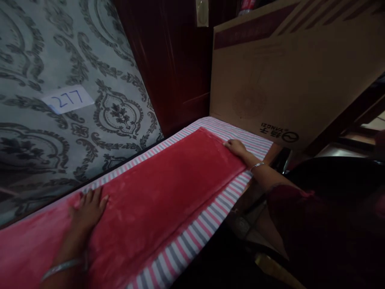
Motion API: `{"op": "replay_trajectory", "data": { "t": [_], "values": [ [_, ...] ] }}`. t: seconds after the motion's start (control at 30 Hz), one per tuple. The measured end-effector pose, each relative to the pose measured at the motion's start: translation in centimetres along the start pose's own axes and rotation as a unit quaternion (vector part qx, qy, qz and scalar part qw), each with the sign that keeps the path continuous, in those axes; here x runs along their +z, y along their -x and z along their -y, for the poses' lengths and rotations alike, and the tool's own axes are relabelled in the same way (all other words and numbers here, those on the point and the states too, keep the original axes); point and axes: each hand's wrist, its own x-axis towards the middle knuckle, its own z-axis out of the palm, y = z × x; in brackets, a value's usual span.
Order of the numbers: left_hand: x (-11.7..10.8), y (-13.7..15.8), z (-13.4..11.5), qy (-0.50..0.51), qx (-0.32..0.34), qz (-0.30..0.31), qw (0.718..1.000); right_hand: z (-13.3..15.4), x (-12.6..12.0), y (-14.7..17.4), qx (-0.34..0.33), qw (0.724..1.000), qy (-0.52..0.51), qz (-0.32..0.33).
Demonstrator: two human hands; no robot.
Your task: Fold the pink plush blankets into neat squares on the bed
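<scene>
A long, folded red plush cloth [168,180] lies over a striped cloth [192,237] in white, grey and pink. My left hand [88,208] rests flat on the red cloth at the near left, fingers spread. At the far right end, my right hand [236,147] has its fingers curled onto the cloth's edge, pinching it. Between my two hands the red surface looks mostly smooth, with a seam or fold line along the near side. To the left of my left hand, the plush looks paler.
Patterned wallpaper [120,110] bears a paper marked 277 [67,99]. Behind the table's far end stand a dark red wooden panel [180,60] and a large cardboard box [279,80]. A black chair [337,172] is at the right.
</scene>
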Motion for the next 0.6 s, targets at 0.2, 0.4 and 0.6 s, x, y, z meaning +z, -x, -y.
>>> {"op": "replay_trajectory", "data": {
  "t": [0.2,0.4,0.6],
  "values": [
    [-1.0,6.4,-5.4,-0.020,0.144,-0.026,0.989,-1.5,-0.6,2.1,0.023,0.999,0.047,0.008],
    [3.3,12.3,-8.9,0.001,0.227,-0.020,0.974,-3.0,0.3,3.4,-0.004,0.996,0.080,-0.027],
    [3.8,12.6,-8.6,0.012,0.224,-0.026,0.974,-3.7,1.5,3.2,0.007,0.996,0.068,-0.057]
  ]
}}
